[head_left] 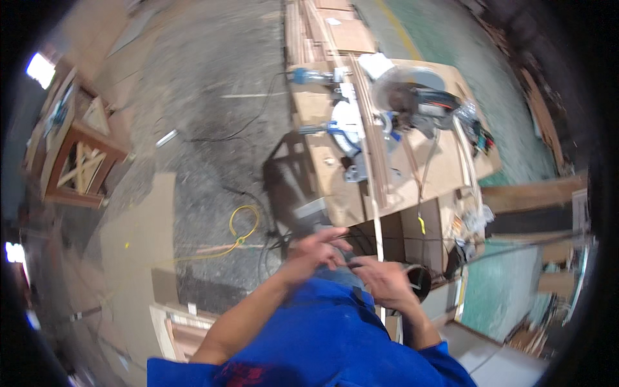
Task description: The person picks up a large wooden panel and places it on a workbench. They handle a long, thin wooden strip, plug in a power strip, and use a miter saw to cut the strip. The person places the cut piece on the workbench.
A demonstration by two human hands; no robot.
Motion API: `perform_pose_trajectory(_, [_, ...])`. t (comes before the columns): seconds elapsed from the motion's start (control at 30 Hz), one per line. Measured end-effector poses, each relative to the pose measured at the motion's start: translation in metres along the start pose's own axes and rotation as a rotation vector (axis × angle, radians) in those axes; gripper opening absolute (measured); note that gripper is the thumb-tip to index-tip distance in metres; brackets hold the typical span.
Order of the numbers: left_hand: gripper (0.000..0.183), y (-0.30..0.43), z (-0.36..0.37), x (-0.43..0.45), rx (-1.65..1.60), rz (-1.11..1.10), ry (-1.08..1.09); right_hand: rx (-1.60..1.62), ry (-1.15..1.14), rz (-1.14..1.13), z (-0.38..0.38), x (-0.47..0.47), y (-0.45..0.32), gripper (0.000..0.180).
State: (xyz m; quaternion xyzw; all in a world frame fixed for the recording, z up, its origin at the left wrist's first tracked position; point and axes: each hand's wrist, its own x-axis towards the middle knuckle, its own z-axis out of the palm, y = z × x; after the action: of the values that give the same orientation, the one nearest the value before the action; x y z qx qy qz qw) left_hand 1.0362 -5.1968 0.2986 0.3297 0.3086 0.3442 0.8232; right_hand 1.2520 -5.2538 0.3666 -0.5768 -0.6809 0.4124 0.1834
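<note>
My left hand (321, 247) is in front of my waist, blurred, its fingers apart and nothing visible in it. My right hand (384, 281) is close beside it, fingers bent; blur hides whether it grips anything. A long pale wood strip (371, 203) runs from the workbench past my right hand and partly behind it; I cannot tell whether they touch. Beyond my hands, a mitre saw (425, 104) stands on the wooden workbench (338, 203). Several brown wood strips (382, 179) lie across its blue and white base (348, 128).
A yellow hose or cable (232, 246) loops on the floor to the left, with black cables nearby. A wooden frame (80, 164) stands at far left. Stacked boards (346, 34) extend past the bench. A dark round-mouthed container (418, 280) is by my right wrist.
</note>
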Motion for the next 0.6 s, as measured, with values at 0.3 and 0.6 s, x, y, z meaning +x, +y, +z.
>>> perform_pose_trajectory(0.3, [0.049, -0.002, -0.011, 0.0, -0.126, -0.032, 0.284, 0.059, -0.043, -0.035, 0.016, -0.008, 0.065, 0.031])
perform_pose_trajectory(0.6, [0.048, -0.049, 0.022, 0.074, 0.466, -0.1, -0.103, 0.249, 0.069, 0.056, 0.007, 0.034, 0.049, 0.02])
